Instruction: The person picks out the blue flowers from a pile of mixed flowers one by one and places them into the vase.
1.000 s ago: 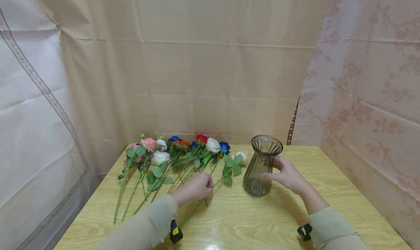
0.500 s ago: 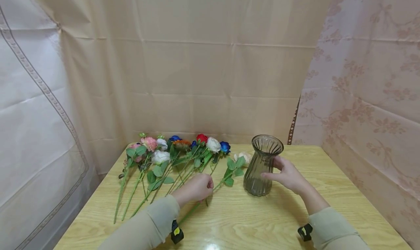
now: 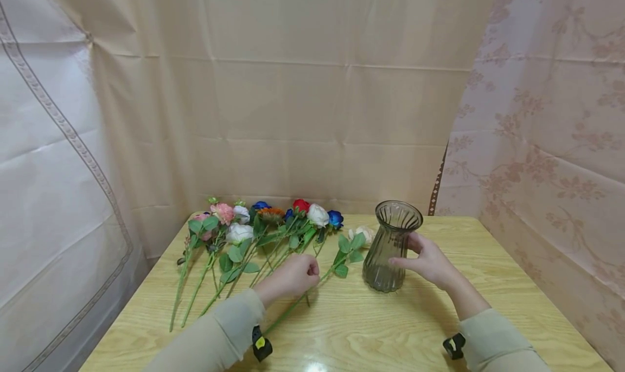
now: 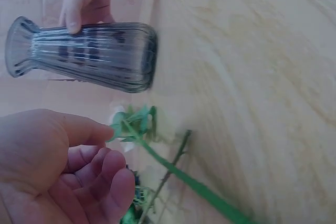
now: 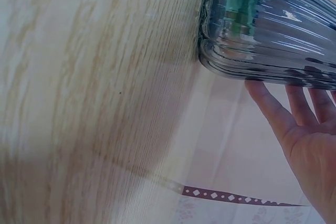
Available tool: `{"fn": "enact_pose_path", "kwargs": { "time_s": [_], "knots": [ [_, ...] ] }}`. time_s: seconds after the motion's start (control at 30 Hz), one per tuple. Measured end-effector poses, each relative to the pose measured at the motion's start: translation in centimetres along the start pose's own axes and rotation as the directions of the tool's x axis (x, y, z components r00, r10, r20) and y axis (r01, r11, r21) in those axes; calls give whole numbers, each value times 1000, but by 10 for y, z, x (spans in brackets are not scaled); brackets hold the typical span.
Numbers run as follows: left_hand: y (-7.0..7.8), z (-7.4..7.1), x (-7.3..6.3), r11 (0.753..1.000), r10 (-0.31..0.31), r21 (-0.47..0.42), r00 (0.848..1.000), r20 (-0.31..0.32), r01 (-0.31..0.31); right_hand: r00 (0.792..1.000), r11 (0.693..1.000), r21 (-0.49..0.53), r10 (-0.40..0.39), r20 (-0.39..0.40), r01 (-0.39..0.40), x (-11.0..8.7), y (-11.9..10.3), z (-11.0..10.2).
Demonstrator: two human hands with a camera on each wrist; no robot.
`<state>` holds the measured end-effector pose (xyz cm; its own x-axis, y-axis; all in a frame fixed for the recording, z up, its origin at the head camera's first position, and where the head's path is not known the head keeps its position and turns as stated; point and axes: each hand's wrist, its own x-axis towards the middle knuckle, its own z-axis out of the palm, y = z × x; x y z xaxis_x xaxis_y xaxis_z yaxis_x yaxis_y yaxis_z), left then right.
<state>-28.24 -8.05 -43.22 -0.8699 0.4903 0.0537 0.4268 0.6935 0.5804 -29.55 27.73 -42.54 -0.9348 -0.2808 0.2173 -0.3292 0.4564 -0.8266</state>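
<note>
A smoky glass vase (image 3: pixel 384 258) stands upright on the wooden table, its mouth wide and flared. My right hand (image 3: pixel 429 261) holds its right side, thumb in front; in the right wrist view the fingertips (image 5: pixel 257 88) touch the glass. My left hand (image 3: pixel 293 275) is over the stem of a pale cream flower (image 3: pixel 363 235) lying left of the vase. In the left wrist view, its fingers (image 4: pixel 118 187) are loosely curled with nothing seen between them, and the green stem (image 4: pixel 194 182) runs past beyond them. The hand hides part of this stem in the head view.
Several artificial flowers lie across the table's left half, among them a pink flower (image 3: pixel 223 213), a white flower (image 3: pixel 318 216) and a red rose (image 3: pixel 300 205). Beige cloth (image 3: pixel 332 101) hangs behind the table (image 3: pixel 488 285), with patterned cloth at the right.
The cream flower has shifted slightly right, towards the vase, since the first frame, then stays put. My left hand has risen a little. The right hand and vase are nearly still.
</note>
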Motion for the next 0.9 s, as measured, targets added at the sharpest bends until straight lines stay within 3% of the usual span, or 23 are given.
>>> {"fn": "enact_pose_path", "kwargs": {
  "time_s": [0.27, 0.5, 0.7, 0.9],
  "knots": [
    [5, -21, 1, 999, 37, -3, 996, -85, -38, 1000, 1000, -6, -3, -7, 3, 1, 3, 1],
    [13, -47, -2, 1000, 14, -4, 988, -153, -14, 1000, 1000, -4, -8, -5, 8, 1, 4, 1],
    [18, -71, -5, 999, -20, -40, 969, -247, 10, 1000, 1000, 4, -13, -1, 13, 2, 4, 1],
    [14, -92, -10, 1000, -12, -24, 943, -334, 5, 1000, 1000, 5, -10, 11, 10, 1, 3, 0]
  ]
}}
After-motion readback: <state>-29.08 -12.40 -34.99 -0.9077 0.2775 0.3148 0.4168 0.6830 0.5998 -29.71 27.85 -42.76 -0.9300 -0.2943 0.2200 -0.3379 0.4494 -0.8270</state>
